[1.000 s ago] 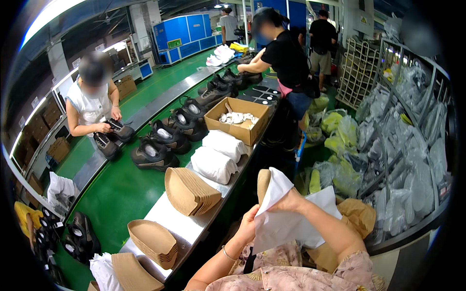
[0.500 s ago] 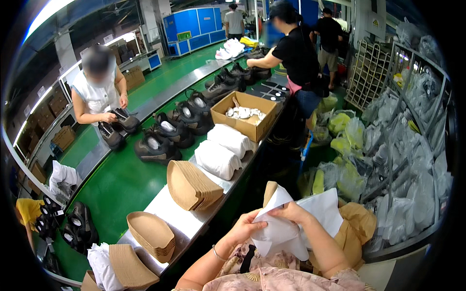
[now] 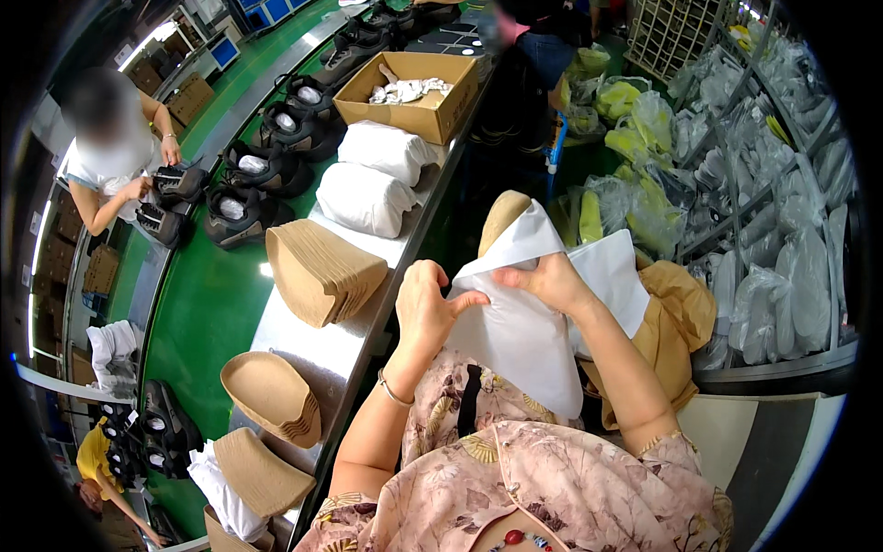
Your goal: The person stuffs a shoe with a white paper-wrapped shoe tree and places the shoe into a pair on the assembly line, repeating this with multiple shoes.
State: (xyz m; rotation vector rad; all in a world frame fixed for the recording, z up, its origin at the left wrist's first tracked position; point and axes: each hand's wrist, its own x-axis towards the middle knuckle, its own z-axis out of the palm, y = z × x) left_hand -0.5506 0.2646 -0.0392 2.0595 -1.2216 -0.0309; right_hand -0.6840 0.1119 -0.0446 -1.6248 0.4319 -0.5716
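1. While a green-topped work line (image 3: 198, 368) runs along a factory floor, a metal rack (image 3: 782, 365) at right bulges with items in clear plastic bags.
2. Across the line, a co-worker (image 3: 115, 161) in a white top handles dark laced shoes (image 3: 179, 184) (other dark shoes (image 3: 244, 221) stand in a row on the green surface).
3. An open cardboard box (image 3: 405, 115) with crumpled white material inside sits near two white-wrapped bundles (image 3: 363, 198), lying side by side, and stacks of curved brown forms (image 3: 322, 271).
4. Brown paper (image 3: 681, 313) spills out beside the person's right forearm.
5. A white sheet (image 3: 520, 336) hangs in front of the floral top (image 3: 552, 469), folded about a brown piece (image 3: 501, 223) whose rounded end juts out above the fold.
6. The right hand (image 3: 556, 281) pinches the white sheet, thumb in front, fingers hidden behind.
7. The left hand (image 3: 425, 308) stretches its thumb over the sheet's near face, fingers bent; whether they grip anything cannot be told.
8. A thin bracelet (image 3: 394, 389) circles the left wrist.
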